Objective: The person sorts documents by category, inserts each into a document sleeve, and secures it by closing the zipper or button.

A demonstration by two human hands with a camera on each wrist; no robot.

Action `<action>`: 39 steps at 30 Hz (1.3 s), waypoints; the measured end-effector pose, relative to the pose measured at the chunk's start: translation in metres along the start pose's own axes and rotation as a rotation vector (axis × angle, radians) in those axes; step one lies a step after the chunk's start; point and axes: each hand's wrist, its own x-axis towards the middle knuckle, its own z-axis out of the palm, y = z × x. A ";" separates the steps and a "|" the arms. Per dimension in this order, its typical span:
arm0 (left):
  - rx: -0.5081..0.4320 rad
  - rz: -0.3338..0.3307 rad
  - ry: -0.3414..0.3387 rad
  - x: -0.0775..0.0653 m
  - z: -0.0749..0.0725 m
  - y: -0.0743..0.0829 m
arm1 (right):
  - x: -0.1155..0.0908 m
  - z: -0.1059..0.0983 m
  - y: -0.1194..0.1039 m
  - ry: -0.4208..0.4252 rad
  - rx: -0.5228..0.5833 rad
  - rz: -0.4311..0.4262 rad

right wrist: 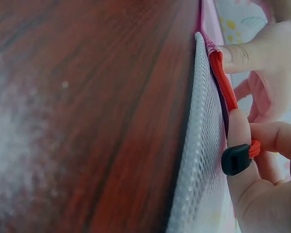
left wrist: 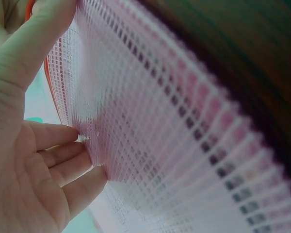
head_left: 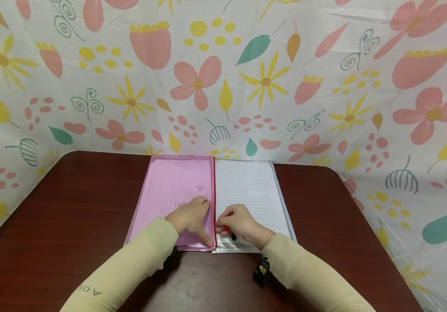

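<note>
A pink mesh zipper pouch (head_left: 173, 177) with printed paper showing through lies flat, its red zipper (head_left: 213, 186) along the right edge. My left hand (head_left: 192, 219) rests on it with fingers spread, the thumb by the zipper's near end. In the left wrist view the fingertips (left wrist: 94, 179) touch the mesh. My right hand (head_left: 241, 223) pinches the zipper pull, a red cord with a black end (right wrist: 236, 159), at the pink pouch's near right corner. Under the right hand lies a white mesh pouch (head_left: 247, 182) with lined print visible inside.
Both pouches lie side by side on a dark reddish-brown table (head_left: 83, 195), close to its back edge. A flower-patterned cloth (head_left: 223, 86) hangs behind and along the sides. A black wrist device (head_left: 261, 273) sits under the right sleeve.
</note>
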 end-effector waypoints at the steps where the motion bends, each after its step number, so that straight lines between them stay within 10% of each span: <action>1: 0.001 0.002 0.001 0.000 0.000 0.000 | 0.000 0.000 0.000 0.005 -0.001 0.001; 39: 0.000 0.012 0.004 -0.001 0.000 -0.002 | 0.037 -0.005 -0.010 0.110 0.106 0.012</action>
